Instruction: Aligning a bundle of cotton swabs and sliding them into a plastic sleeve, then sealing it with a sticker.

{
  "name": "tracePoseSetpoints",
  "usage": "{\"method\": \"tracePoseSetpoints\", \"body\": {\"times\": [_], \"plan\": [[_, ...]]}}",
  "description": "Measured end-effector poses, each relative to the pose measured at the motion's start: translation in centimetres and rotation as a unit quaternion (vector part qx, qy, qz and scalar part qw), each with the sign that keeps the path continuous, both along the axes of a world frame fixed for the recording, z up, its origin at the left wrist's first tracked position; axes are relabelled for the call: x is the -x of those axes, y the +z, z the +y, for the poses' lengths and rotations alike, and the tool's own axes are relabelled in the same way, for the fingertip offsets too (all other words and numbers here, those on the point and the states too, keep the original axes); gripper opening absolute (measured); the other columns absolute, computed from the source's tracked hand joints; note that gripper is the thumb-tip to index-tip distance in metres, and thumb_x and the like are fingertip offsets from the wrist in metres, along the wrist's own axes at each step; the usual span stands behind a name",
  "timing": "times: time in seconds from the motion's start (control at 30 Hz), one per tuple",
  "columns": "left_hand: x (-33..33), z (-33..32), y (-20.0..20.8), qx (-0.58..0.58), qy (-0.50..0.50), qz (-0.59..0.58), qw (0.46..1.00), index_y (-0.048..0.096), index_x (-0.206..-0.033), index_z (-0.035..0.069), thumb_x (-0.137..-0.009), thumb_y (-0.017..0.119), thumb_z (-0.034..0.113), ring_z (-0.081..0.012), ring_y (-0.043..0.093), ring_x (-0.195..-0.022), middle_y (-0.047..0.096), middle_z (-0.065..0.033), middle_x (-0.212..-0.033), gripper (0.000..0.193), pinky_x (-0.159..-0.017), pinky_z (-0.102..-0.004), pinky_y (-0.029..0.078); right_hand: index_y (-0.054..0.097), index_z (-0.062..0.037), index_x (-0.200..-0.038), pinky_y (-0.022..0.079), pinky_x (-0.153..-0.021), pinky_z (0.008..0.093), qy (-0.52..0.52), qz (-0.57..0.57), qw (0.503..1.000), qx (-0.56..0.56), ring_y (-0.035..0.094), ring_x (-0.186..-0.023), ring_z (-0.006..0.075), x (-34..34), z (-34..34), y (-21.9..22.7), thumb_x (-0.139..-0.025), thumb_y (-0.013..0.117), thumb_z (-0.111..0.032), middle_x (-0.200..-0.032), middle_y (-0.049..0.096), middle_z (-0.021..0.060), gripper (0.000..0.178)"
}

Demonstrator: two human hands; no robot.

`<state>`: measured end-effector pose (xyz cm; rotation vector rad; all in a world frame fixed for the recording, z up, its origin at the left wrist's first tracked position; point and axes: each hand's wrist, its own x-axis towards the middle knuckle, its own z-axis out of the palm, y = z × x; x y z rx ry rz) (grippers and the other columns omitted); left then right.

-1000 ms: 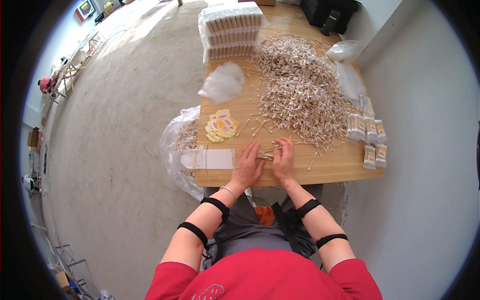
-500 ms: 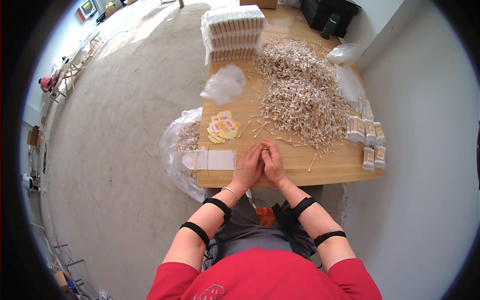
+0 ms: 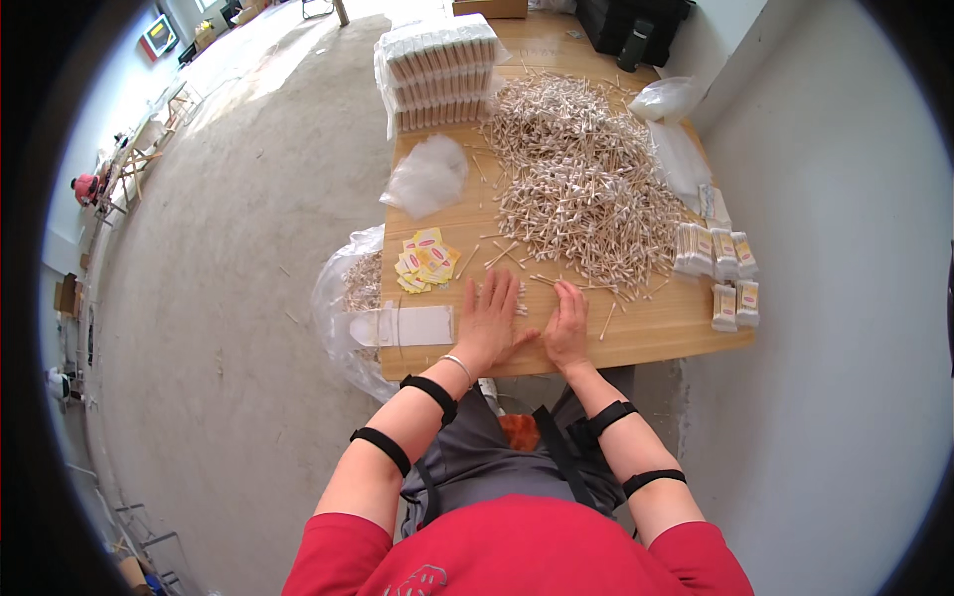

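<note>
My left hand (image 3: 487,320) lies palm down with its fingers spread on the wooden table (image 3: 646,333), close to the front edge. Beside its fingers a small group of cotton swabs (image 3: 522,298) shows; the hand covers part of it. My right hand (image 3: 566,330) rests on its side just to the right, loosely curved with the fingers extended and nothing visible in it. Left of my left hand are a flat white card-like piece (image 3: 427,326) and a heap of yellow-and-white paper labels (image 3: 425,260). A large pile of loose cotton swabs (image 3: 586,189) spreads beyond both hands.
Stacked bundles of swabs (image 3: 442,79) stand at the far left, with clear plastic bags (image 3: 429,177) nearer. Small filled packs (image 3: 696,248) lie by the right edge, near the white wall (image 3: 835,298). A plastic sack of swabs (image 3: 348,268) hangs beside the table's left edge.
My hands were together, cupped around something hidden. They have parted; the left now lies flat and spread, the right sits apart, and a small group of swabs shows between them.
</note>
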<state>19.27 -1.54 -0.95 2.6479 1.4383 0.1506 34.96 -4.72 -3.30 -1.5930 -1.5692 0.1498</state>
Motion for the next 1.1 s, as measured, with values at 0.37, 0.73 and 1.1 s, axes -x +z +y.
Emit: {"method": "tracePoseSetpoints", "body": {"times": [0.37, 0.73, 1.1], "plan": [[1.1, -3.7, -0.3, 0.051, -0.045, -0.007, 0.998, 0.018, -0.148, 0.007, -0.080, 0.042, 0.074, -0.0330, 0.005, -0.144, 0.012, -0.0168, -0.154, 0.099, -0.112, -0.0569, -0.001, 0.058, -0.0049, -0.118, 0.035, -0.101, 0.0432, 0.033, -0.129, 0.988, 0.081, 0.041, -0.121, 0.0311, 0.4, 0.6, 0.6, -0.078, 0.053, -0.009, -0.125, 0.052, 0.0068, 0.040], [0.8, -3.7, -0.9, 0.051, 0.013, -0.081, 0.995, 0.008, -0.145, -0.007, -0.074, 0.060, 0.058, -0.0357, 0.002, -0.144, 0.007, -0.0255, -0.152, 0.109, -0.115, -0.0477, 0.000, 0.059, -0.0066, -0.114, 0.037, -0.098, 0.0441, 0.121, -0.109, 0.986, 0.023, 0.047, -0.118, 0.0315, 1.8, -0.3, 1.5, -0.079, 0.050, -0.002, -0.118, 0.059, 0.0086, 0.036], [0.7, -3.5, -0.6, 0.060, 0.031, -0.137, 0.988, 0.006, -0.144, -0.008, -0.066, 0.068, 0.065, -0.0370, 0.003, -0.143, 0.010, -0.0242, -0.152, 0.124, -0.115, -0.0475, 0.005, 0.054, -0.0037, -0.115, 0.039, -0.088, 0.0460, 0.017, -0.103, 0.994, 0.039, 0.047, -0.106, 0.0331, 2.0, 1.8, 0.6, -0.078, 0.052, -0.005, -0.114, 0.051, 0.0124, 0.037]]}}
